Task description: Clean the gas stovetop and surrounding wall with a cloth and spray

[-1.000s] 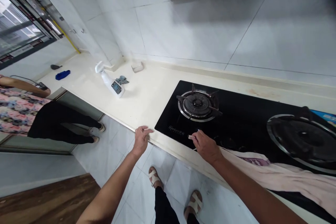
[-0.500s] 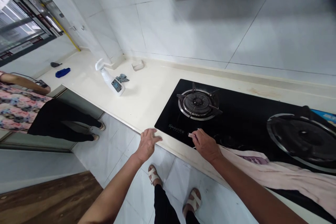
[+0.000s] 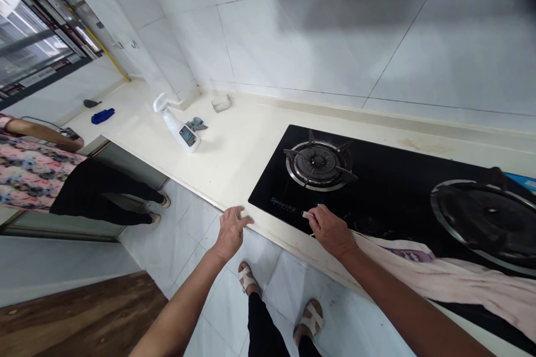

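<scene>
Presently, the left hand has shifted slightly leftward beside the smooth cream worktop, empty, thumb and fingers apart. The right hand keeps its grip clamped on a small pale strip over the front of the black glass two-burner hob, near the long pale-pink fabric cloth; handling therefore rests with one hand.

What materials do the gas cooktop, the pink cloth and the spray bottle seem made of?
Gas cooktop: probably glossy black glass, given its smooth, flat surface.
Pink cloth: matt fabric, shown by its loose folds; fibre unclear.
Spray bottle: likely smooth white plastic, from its opaque body.
</scene>
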Available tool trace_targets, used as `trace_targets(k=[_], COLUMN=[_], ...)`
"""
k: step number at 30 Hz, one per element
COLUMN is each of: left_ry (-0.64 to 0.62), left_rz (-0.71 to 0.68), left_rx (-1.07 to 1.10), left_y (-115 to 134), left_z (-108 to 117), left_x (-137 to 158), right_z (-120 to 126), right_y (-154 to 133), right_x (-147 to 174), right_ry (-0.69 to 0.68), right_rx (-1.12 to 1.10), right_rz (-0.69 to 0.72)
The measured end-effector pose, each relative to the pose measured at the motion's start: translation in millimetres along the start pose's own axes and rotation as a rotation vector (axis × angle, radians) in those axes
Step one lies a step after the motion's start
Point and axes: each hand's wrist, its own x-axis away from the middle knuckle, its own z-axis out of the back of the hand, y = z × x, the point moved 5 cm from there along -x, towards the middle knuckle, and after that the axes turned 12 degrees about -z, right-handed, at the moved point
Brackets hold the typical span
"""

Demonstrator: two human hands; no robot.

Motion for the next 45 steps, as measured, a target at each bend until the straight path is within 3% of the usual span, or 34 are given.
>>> trace_targets(k=[8,14,22,36,40,45], left_ry=[0.031,0.05,0.025,-0.087,-0.149,-0.179], left_rz=[0.045,0.048,0.052,-0.036,-0.054,-0.033], left_rx=[0.014,0.007,0.041,0.002,0.006,0.051], left_y=[1.5,15.5,33.2,82.2,97.8,112.8], left_z=[-1.6,-6.2,-11.4,-20.8,-24.8,-27.6], left_x=[9.6,12.8,13.5,0.6,-2.2,-6.2], right_z=[1.5,0.1,3.0,6.4,38.4,102.7], right_y=[-0.8,0.7,-2.2,7.9,24.8,30.3], right_x=[0.8,3.4,1.8,-12.0,-9.2,48.3], right_ry=[0.031,0.118,0.134,0.002,0.041,0.041], right_rx=[0.02,-0.004,0.039,-0.051,-0.287,-0.51], right_rz=[0.016,0.078,0.091,0.014,-0.143,-0.227])
